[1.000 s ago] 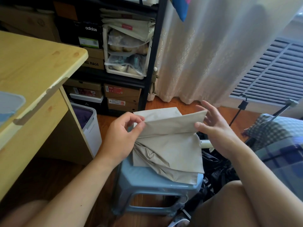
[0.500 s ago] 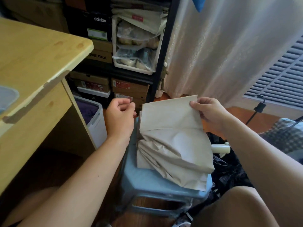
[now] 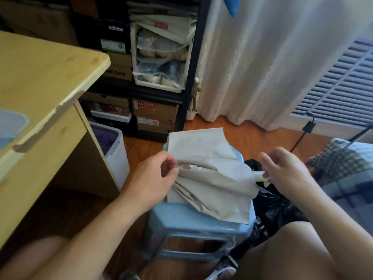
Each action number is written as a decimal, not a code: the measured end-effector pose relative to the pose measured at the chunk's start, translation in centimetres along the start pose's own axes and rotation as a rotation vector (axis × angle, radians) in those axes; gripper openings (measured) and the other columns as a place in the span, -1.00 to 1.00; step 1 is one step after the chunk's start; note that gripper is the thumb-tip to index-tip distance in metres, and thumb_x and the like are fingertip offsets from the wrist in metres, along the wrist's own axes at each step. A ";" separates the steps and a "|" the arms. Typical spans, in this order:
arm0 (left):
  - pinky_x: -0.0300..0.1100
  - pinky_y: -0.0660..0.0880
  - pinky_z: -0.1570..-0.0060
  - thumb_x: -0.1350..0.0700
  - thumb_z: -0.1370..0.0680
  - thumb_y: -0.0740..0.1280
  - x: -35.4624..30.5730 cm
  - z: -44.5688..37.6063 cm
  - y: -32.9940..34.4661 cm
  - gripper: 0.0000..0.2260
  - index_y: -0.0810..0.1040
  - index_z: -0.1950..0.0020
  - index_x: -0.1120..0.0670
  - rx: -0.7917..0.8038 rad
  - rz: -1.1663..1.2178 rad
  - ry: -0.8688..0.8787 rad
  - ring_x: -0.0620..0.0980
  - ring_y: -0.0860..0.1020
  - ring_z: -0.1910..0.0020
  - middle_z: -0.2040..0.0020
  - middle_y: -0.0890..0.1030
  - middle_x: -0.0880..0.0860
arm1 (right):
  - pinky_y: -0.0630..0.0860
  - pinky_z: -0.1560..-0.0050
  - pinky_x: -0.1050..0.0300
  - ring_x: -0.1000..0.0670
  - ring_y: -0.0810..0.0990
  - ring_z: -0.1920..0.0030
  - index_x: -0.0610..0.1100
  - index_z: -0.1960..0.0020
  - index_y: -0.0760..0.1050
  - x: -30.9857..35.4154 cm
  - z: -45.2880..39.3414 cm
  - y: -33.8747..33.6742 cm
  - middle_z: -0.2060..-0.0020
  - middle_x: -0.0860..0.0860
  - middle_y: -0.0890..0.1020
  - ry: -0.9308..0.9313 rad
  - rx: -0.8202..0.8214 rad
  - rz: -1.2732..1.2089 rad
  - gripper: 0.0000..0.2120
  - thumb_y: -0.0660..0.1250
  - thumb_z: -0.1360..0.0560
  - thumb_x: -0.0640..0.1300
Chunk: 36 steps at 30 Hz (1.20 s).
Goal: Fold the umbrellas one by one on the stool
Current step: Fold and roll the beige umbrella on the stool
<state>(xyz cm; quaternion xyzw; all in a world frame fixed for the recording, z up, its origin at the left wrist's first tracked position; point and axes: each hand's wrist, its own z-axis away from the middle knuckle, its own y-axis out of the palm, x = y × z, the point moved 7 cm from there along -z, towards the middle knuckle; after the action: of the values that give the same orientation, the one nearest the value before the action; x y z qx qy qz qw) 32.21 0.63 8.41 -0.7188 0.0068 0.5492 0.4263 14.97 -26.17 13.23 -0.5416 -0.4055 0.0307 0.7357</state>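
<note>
Reddish-brown wood floor [image 3: 252, 136], glossy near the wall. Pale pine desk [image 3: 40, 77] at left, front edge chipped, a grey-blue lid partly in view on top. White lidded bin [image 3: 119, 156] tucked beside the desk, purple contents. Black metal shelf unit [image 3: 187, 67] behind, stacked with shoe boxes [image 3: 154, 113] (one marked adidas) and a white crate of bagged shoes. Small figure hanging from the shelf post. Cream patterned curtain [image 3: 272, 57] reaching the floor, daylight coming through. Slatted louvre panel [image 3: 341, 87] at right. Checked fabric [image 3: 343, 158] at far right.
</note>
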 end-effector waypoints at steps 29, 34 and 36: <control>-0.51 0.44 -0.01 0.29 -0.51 0.49 -2.4 2.5 1.8 -0.62 0.60 -0.20 -0.11 -0.073 0.172 0.172 -0.26 0.58 -0.04 0.04 0.63 -0.13 | 0.53 -0.07 0.03 -0.03 0.59 0.10 -0.14 0.06 0.67 -2.1 3.6 1.5 0.16 -0.05 0.67 0.045 0.078 -0.827 -0.83 0.36 -0.59 -0.34; -0.45 0.49 -0.01 0.29 -0.51 0.49 -2.7 2.7 0.5 -0.56 0.57 -0.11 -0.27 -0.218 0.294 0.154 -0.22 0.61 0.01 0.09 0.65 -0.21 | 0.51 0.03 0.02 -0.05 0.58 0.11 -0.09 0.10 0.67 -2.7 3.4 1.0 0.16 -0.02 0.70 0.066 -0.006 -0.887 -0.81 0.38 -0.59 -0.32; -0.48 0.47 -0.04 0.32 -0.53 0.46 -3.0 2.8 0.7 -0.51 0.56 -0.18 -0.29 -0.176 0.321 0.149 -0.24 0.60 -0.03 0.00 0.65 -0.20 | 0.52 0.02 0.04 -0.05 0.59 0.10 -0.11 0.07 0.65 -2.4 3.4 1.0 0.14 -0.02 0.70 0.066 0.002 -0.897 -0.85 0.37 -0.60 -0.30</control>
<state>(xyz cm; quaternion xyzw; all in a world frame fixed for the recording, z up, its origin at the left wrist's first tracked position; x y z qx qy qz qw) 28.50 0.50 10.24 -0.7817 0.1050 0.5537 0.2670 11.60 -24.28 11.29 -0.3124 -0.5766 -0.3082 0.6891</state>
